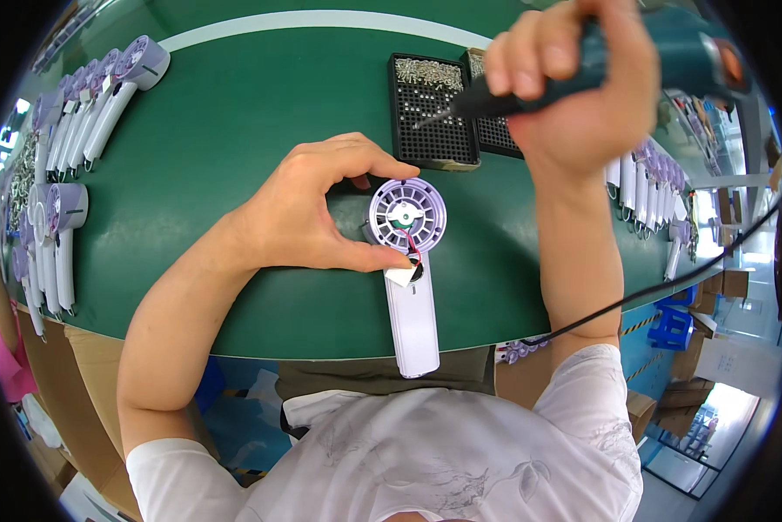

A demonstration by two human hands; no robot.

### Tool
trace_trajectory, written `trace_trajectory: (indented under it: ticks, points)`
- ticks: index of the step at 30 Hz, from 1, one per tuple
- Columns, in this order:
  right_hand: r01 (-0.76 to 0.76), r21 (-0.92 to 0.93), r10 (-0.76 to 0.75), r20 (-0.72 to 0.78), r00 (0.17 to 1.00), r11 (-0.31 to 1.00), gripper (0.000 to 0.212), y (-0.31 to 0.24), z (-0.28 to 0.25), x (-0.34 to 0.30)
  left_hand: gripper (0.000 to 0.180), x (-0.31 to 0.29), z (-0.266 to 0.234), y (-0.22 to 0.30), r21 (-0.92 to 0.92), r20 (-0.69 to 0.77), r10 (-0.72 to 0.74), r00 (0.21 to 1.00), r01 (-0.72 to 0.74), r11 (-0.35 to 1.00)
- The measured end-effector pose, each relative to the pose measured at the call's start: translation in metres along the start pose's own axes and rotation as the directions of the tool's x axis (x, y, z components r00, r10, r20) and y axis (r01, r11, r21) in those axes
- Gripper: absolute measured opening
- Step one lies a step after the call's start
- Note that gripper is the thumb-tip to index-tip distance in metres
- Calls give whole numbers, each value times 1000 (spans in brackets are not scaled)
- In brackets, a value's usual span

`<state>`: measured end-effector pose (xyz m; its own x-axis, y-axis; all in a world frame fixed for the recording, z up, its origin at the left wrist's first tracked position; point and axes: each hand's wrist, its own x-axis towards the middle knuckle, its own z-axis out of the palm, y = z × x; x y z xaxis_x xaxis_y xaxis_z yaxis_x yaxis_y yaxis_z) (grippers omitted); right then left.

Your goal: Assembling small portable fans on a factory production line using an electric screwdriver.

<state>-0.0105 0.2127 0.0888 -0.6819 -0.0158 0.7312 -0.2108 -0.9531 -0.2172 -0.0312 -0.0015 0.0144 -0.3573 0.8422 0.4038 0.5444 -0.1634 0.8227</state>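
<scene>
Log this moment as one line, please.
left hand: holds handheld fan | right hand: holds electric screwdriver | bit: over black screw tray, contact unclear

Had the handheld fan (417, 322) at the middle of the table (234, 104), lower end past the near edge, with the left hand (312, 200) around its head from the left. Had the screw tray (417, 152) behind it, a second tray (500, 137) just right of that, and the electric screwdriver (678, 52) in the right hand (573, 130). Had fan rows (104, 117) at far left and far right.
</scene>
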Motion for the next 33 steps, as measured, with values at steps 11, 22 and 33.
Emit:
trace_trajectory:
  ticks: [11, 22, 33]
  points:
    - [-297, -617, -14, -447, 895, 729, 35, 30, 78, -26, 63, -4, -1, 6, 23, -17, 5, 1000, -4, 1000]
    - [-306, -709, 289, -149, 946, 635, 31, 18, 55, -32, 60, -4, 0, 1, 10, -33, 0, 999, 0, 1000]
    - [-309, -847, 262, -210, 942, 432, 14, 39, 74, -38, 55, -6, -2, -3, 24, 1, -57, 998, 57, 998]
